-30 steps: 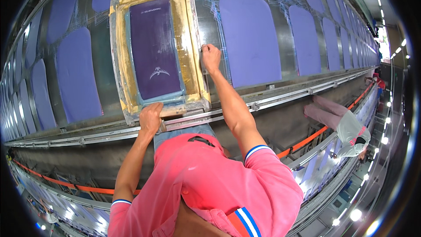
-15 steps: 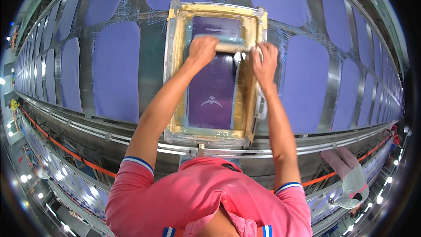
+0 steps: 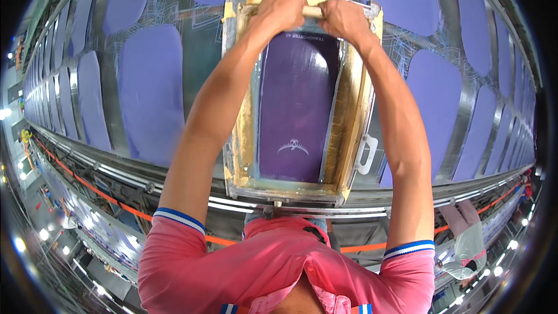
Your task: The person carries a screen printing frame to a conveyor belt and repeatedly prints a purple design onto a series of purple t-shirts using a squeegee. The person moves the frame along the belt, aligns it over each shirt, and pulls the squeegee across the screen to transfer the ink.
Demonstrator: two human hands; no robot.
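A screen-printing frame point(image 3: 235, 177) lies flat on the long table in front of me, with yellowish tape round its inner border. Its dark purple mesh point(image 3: 299, 104) carries a small pale crest near my end and light lettering at the far end. Across the far end of the mesh lies a squeegee point(image 3: 313, 11), its pale handle showing between my hands. My left hand point(image 3: 283, 9) is wrapped round the handle's left part. On its right part, my right hand point(image 3: 347, 18) grips with curled fingers. My hands hide most of the squeegee, and its blade is out of sight.
Purple-blue flat panels point(image 3: 151, 90) lie in rows on the table, on both sides of the frame. A white handle point(image 3: 366, 154) sticks out from the frame's right side. Metal rails point(image 3: 325, 210) run along the near edge. Another person point(image 3: 468, 244) stands at the lower right.
Both hands have moved away from me with the squeegee, to the far end of the mesh. My right hand has come inward from the frame's right side and closed round the handle.
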